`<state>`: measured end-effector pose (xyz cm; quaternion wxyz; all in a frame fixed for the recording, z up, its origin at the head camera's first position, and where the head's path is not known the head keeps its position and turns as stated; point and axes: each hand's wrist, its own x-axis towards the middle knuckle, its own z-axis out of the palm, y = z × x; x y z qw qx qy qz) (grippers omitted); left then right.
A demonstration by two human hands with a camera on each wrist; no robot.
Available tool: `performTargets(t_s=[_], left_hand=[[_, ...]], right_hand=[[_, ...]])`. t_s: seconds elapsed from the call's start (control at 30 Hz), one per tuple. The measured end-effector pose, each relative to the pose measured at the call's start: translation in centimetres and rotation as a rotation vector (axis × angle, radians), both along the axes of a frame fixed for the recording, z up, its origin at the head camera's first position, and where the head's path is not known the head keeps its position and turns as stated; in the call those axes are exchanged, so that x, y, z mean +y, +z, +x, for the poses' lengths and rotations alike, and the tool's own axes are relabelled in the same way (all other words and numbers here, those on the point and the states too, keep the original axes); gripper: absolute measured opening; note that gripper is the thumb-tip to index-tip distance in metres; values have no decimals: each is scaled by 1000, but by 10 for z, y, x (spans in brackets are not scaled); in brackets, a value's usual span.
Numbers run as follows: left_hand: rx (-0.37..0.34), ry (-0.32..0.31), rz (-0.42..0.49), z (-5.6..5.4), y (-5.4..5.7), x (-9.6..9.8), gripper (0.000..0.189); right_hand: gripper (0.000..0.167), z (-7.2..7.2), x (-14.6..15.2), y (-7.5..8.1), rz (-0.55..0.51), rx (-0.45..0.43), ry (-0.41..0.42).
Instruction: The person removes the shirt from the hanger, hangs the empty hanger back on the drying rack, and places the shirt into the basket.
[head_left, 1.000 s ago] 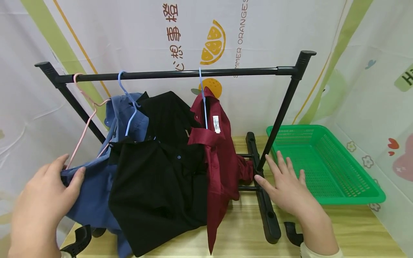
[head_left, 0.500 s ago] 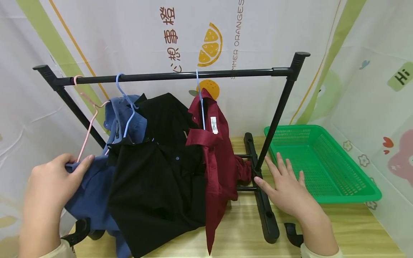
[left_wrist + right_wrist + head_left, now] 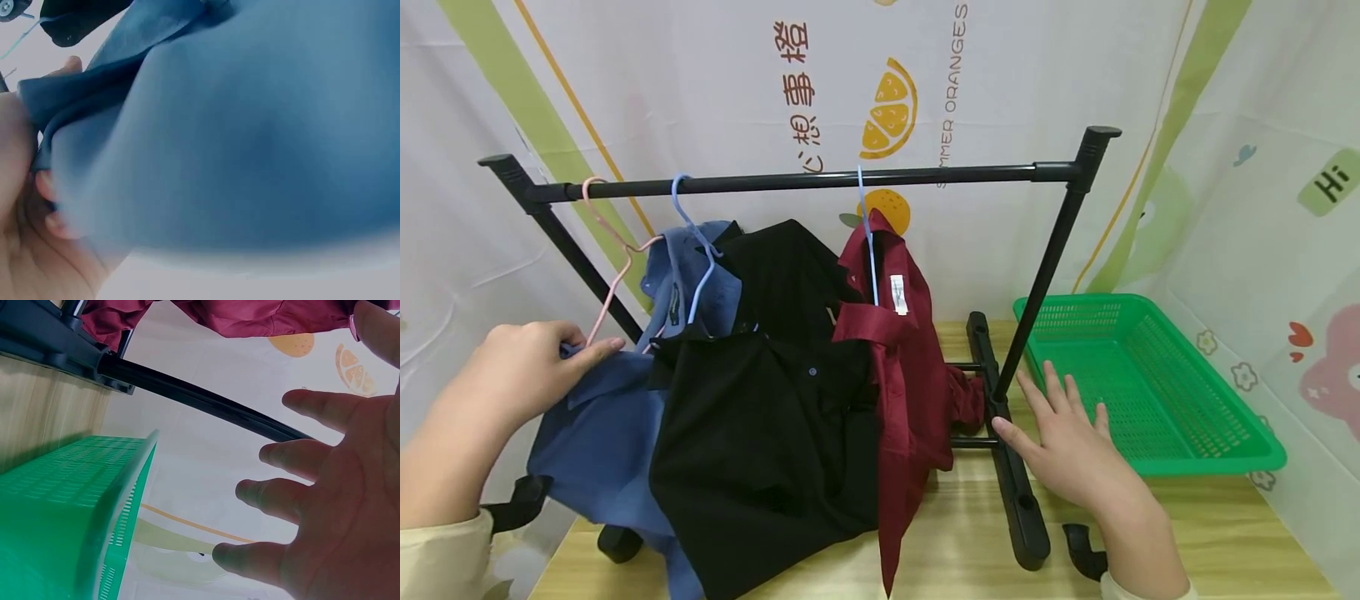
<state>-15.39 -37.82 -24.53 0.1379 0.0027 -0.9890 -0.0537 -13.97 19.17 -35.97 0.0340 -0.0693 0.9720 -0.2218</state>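
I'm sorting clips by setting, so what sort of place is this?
Probably a small indoor set staged for handling clothes: a rack of shirts stands on what looks like a table, with a printed curtain behind.

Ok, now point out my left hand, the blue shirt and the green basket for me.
Left hand (image 3: 527, 375): head view, on the back of the hand.
Blue shirt (image 3: 602, 442): head view, on the cloth hanging below that hand.
Green basket (image 3: 1150, 387): head view, on its bare floor.
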Motion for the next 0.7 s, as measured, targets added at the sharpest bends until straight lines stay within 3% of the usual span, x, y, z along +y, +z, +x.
performTargets(t_s=[0.17, 0.3, 0.43, 0.57, 0.7], left_hand=[[-94, -29, -18, 2, 5, 1, 67], [-187, -77, -49, 5, 5, 3, 49], [-220, -135, -96, 5, 8, 5, 37], [-232, -159, -126, 1, 19, 8, 37], [-284, -168, -128, -11, 33, 8, 37]], right_hand=[[96, 1, 0, -1, -6, -6, 3], [95, 1, -1, -1, -11, -6, 8], [95, 2, -1, -2, -11, -8, 4], [96, 3, -1, -2, -6, -13, 0], [96, 3, -1, -2, 2, -20, 0]])
